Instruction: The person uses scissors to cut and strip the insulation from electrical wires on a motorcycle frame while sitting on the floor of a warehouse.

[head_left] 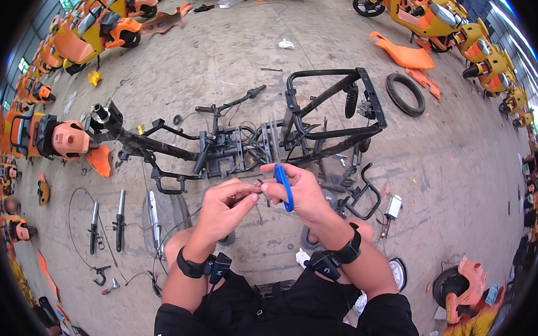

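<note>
In front of my body, my two hands meet at the fingertips. My left hand [228, 207] is closed in a pinch on what looks like a thin dark cable [241, 197]; its tip lies between the hands and is too small to make out. My right hand [303, 199] is closed too, with a blue-handled hand tool [284, 188] lying across its palm, jaws hidden by the fingers. Its thumb and forefinger touch the left fingertips. Just beyond them a bare black scooter frame [162, 148] lies on the floor, wires bunched in its middle.
Fork legs [120, 221], cables and a brake lever [100, 273] lie at left. To the right are a bent black tube bracket [370, 193], a white box with wires [393, 206] and a loose tyre [405, 94]. Orange panels [403, 52] and rows of yellow scooters [425, 19] surround the floor.
</note>
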Available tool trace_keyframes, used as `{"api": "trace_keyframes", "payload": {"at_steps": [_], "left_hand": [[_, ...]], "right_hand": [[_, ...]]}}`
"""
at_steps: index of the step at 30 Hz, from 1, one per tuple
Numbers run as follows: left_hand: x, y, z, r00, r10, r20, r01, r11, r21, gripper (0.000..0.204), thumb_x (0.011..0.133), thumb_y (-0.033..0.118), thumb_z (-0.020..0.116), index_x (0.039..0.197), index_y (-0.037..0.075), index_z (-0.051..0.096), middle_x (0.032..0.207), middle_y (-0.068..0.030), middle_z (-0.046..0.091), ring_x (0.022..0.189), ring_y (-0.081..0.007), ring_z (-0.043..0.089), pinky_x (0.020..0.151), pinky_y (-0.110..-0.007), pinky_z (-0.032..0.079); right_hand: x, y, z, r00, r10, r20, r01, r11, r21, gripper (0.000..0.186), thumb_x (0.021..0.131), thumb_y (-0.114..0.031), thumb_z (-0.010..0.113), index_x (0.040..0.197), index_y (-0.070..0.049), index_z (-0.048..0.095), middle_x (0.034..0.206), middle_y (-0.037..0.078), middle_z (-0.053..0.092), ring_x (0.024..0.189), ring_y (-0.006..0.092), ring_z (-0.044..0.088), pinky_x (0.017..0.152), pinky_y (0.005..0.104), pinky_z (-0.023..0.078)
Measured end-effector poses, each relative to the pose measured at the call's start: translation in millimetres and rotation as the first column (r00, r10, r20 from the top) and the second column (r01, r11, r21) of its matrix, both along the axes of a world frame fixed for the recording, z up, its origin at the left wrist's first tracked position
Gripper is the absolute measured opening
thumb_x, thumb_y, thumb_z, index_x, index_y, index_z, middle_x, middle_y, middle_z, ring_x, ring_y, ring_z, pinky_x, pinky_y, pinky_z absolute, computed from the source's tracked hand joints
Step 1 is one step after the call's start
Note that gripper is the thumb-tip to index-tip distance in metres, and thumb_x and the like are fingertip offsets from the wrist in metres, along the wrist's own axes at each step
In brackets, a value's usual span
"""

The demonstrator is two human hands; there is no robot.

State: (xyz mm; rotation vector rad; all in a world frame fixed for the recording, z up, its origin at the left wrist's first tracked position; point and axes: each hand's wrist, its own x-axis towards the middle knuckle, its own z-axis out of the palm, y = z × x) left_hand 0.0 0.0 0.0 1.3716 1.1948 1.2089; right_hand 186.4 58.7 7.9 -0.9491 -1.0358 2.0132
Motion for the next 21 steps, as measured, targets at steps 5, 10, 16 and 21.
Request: {"api": "trace_keyframes", "payload": {"at_steps": [5,10,16,21], "left_hand": [[4,1,-2,0.996,0.085,-0.03,-0.087,0.993,-0.084,0.011,0.085,0.002,0.069,0.096,-0.001,0.069,0.07,0.0004,0.063,0.057,-0.0023,0.049,0.05,-0.019,0.037],[10,1,-5,0.965,0.181,-0.189,-0.163,0.981,0.106,0.012,0.084,0.004,0.069,0.095,-0.001,0.068,0.067,-0.0028,0.064,0.055,-0.0042,0.052,0.049,-0.021,0.039],[15,2,2,0.923,0.245,-0.298,-0.176,0.955,0.239,0.013,0.082,0.002,0.069,0.094,-0.001,0.069,0.072,-0.0077,0.068,0.058,-0.0096,0.061,0.051,-0.023,0.048],[17,-2,4,0.948,0.207,-0.242,-0.178,0.974,0.139,0.013,0.083,0.002,0.067,0.095,-0.002,0.068,0.076,-0.0115,0.071,0.066,-0.0135,0.07,0.056,-0.024,0.055]], "right_hand": [[-5,3,3,0.997,-0.054,0.062,0.05,0.997,0.06,0.045,0.08,-0.012,0.077,0.118,0.002,0.057,0.092,0.007,0.069,0.071,0.0078,0.06,0.065,0.0206,0.047],[-12,3,-8,0.978,-0.186,-0.09,0.171,0.974,-0.151,0.04,0.078,-0.012,0.079,0.11,-0.001,0.06,0.087,0.005,0.068,0.067,0.0076,0.058,0.061,0.0203,0.046],[-11,0,-4,0.987,-0.156,0.027,0.156,0.988,-0.008,0.038,0.078,-0.013,0.079,0.108,0.0,0.06,0.087,0.006,0.068,0.063,0.0078,0.058,0.059,0.0199,0.047],[-9,0,3,0.992,-0.127,-0.01,0.126,0.991,-0.033,0.038,0.081,-0.011,0.076,0.111,0.002,0.059,0.089,0.008,0.069,0.065,0.008,0.06,0.06,0.0204,0.049]]}}
